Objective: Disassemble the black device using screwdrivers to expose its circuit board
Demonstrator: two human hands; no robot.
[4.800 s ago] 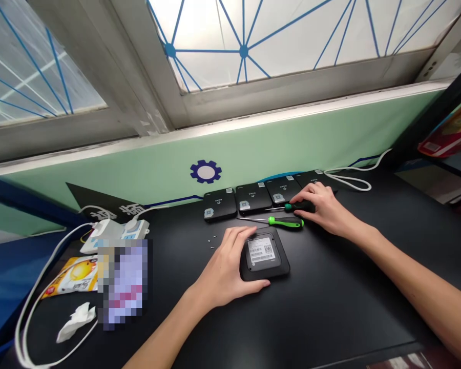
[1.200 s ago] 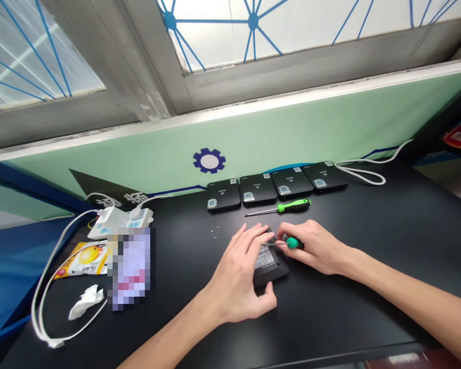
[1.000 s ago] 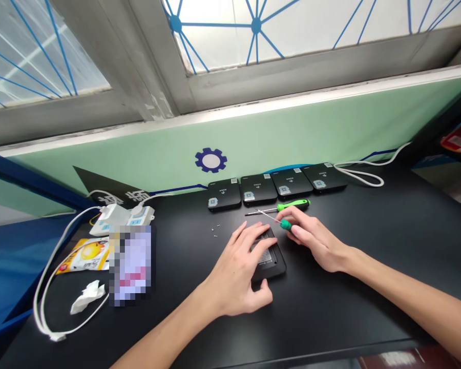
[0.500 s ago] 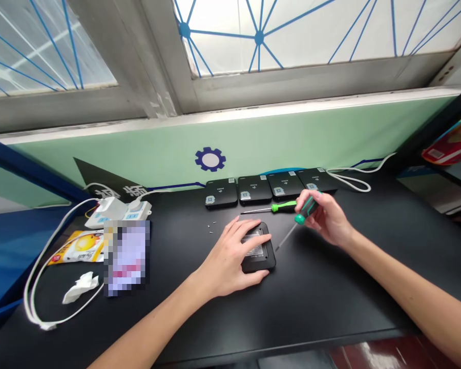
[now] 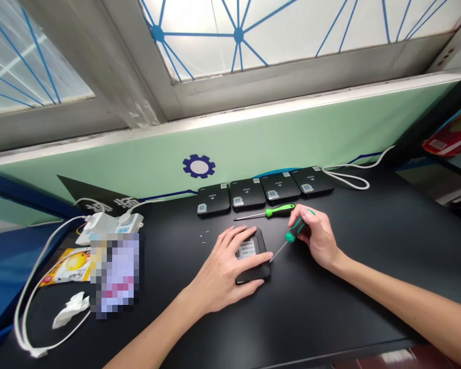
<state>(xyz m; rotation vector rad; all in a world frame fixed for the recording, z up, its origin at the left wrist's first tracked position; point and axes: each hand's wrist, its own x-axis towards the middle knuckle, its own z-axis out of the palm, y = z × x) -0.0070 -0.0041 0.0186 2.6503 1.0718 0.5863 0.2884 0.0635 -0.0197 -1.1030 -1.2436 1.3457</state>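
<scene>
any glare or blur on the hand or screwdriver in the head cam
Head view: the window panes are almost washed out, wide-angle distortion bows straight edges, and a pixelated patch covers part of the black desk; the right hand and green-handled screwdriver look fairly sharp, without obvious glare.

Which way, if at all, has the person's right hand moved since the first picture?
Yes: the right hand has moved back from the row of black boxes toward the person, and now holds a screwdriver beside the small box.

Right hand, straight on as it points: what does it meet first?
The tip of the green-handled screwdriver in the right hand would meet the right edge of the black device under the left hand; it looks almost there, though depth is unclear.
</scene>
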